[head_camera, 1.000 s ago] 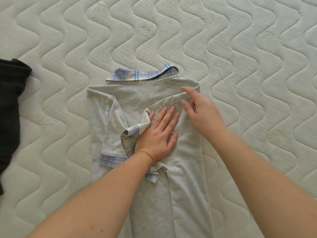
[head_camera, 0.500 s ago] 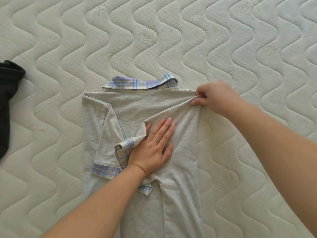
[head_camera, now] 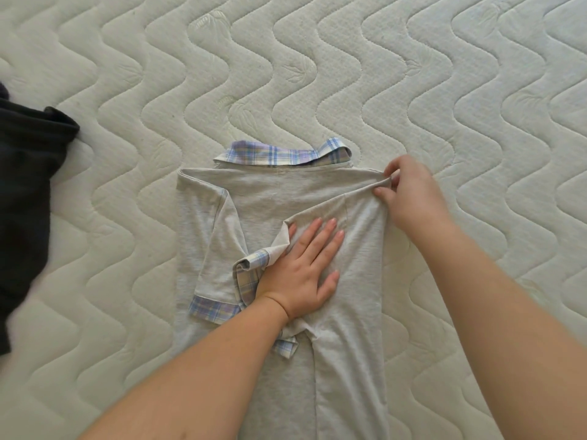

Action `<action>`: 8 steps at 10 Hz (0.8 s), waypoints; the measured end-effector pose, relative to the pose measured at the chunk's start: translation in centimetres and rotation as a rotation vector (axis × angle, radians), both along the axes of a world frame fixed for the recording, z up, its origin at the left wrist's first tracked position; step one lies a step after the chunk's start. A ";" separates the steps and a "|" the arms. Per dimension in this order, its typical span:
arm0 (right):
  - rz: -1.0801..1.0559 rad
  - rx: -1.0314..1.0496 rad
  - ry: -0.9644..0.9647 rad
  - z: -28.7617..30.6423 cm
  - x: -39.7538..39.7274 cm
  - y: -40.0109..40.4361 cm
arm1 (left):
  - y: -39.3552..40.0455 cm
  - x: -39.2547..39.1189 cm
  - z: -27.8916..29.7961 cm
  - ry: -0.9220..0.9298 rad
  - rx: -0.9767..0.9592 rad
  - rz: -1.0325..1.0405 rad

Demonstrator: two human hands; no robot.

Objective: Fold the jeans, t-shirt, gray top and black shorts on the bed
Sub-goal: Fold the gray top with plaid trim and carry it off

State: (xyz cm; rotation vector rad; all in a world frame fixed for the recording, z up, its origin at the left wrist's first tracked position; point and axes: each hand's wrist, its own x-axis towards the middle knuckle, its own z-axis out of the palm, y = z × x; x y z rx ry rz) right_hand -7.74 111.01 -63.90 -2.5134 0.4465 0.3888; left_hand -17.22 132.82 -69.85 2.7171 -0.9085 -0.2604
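Left hand (head_camera: pixel 301 271) flat, fingers straight, pressing gray top (head_camera: pixel 270 198); right hand (head_camera: pixel 409 192) pinching shoulder fold. Top lengthwise, collar far end.

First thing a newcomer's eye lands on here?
The gray top with its plaid collar, lying mid-frame on the quilted mattress, both sides already folded in. The left hand presses flat on its middle while the right hand pinches the upper right corner. A dark garment sits at the left edge.
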 end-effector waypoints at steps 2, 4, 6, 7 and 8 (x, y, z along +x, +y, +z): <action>-0.162 0.093 -0.152 -0.8 -0.9 0.5 | 0.0 0.0 -0.1 0.004 0.001 -0.001; -0.359 0.180 -0.224 -0.7 -1.5 0.3 | -0.1 0.0 -0.1 -0.005 0.003 0.002; -0.326 0.244 -0.147 -0.3 -2.3 1.0 | -0.1 0.1 0.1 -0.011 0.013 0.003; -0.326 0.177 -0.073 -0.3 -0.9 1.4 | -0.2 0.0 0.0 -0.024 0.008 0.007; -0.240 0.182 -0.051 -0.5 0.5 1.7 | -0.1 0.0 -0.1 -0.031 0.017 0.008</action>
